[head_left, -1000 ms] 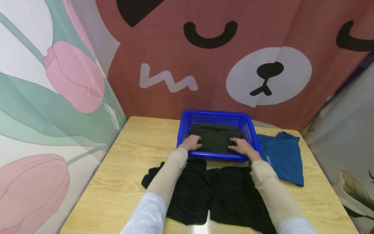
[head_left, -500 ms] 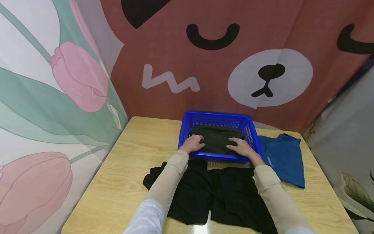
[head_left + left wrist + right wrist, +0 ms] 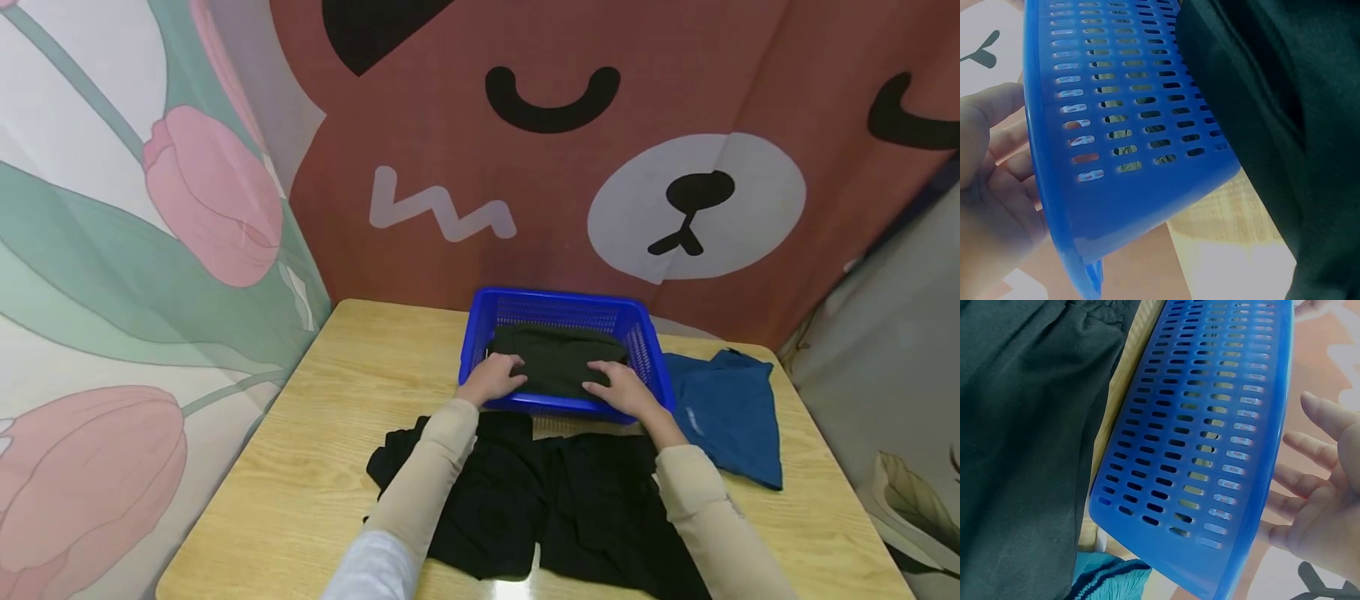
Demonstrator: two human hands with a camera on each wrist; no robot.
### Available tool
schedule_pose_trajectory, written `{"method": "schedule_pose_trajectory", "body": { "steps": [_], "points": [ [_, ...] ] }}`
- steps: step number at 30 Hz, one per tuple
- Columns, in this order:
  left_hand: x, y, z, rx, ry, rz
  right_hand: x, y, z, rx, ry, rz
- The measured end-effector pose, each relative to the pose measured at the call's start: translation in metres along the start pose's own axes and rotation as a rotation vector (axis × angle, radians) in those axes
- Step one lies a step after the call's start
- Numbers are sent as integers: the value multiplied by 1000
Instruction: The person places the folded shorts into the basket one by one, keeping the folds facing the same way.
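Observation:
A folded dark green garment [image 3: 558,358] lies inside the blue plastic basket [image 3: 555,294] at the back of the table. My left hand [image 3: 491,377] is over the basket's front left, its fingers relaxed by the garment's left side. Over the front right, my right hand [image 3: 625,390] has its fingers spread beside the garment's other end. Whether the fingertips touch the cloth cannot be told. Both wrist views show loosely extended fingers beyond the basket rim, gripping nothing. Black shorts [image 3: 495,508] lie spread out in front of the basket, partly under my forearms.
Right of the basket, a folded blue garment [image 3: 727,417] lies on the wooden table [image 3: 300,467]. Behind the table hangs a curtain [image 3: 555,208] with a bear print, close to the basket's back. Bare wood shows to the left.
Both hands have drawn back slightly toward the basket's front rim. The head view has shifted a little. The garments and basket have stayed in place.

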State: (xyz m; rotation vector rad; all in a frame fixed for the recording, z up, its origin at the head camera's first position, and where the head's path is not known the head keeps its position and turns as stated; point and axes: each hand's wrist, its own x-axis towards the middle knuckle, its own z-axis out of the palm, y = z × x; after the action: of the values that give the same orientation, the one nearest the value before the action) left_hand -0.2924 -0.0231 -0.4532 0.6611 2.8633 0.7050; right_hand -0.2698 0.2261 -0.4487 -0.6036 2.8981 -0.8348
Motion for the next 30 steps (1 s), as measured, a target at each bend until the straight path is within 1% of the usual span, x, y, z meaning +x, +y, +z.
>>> {"method": "schedule_pose_trajectory", "body": {
  "steps": [4,7,13,21,24,27,30],
  "points": [
    [-3,1,0,1,20,14,-8,-1,2,1,25,3],
    [-6,0,1,-19,41,16,-13,-6,4,12,37,1],
    [-14,-1,4,-90,95,7,-21,-12,7,19,57,3],
    [-26,0,6,-117,171,28,-30,-16,14,29,107,0],
    [-29,0,7,-137,215,38,-33,-17,16,64,118,-11],
    [-33,-1,8,-206,277,41,-35,-17,16,96,127,-17],
    [-36,-3,9,-260,344,52,-37,-17,16,104,138,-28]
  ]
}}
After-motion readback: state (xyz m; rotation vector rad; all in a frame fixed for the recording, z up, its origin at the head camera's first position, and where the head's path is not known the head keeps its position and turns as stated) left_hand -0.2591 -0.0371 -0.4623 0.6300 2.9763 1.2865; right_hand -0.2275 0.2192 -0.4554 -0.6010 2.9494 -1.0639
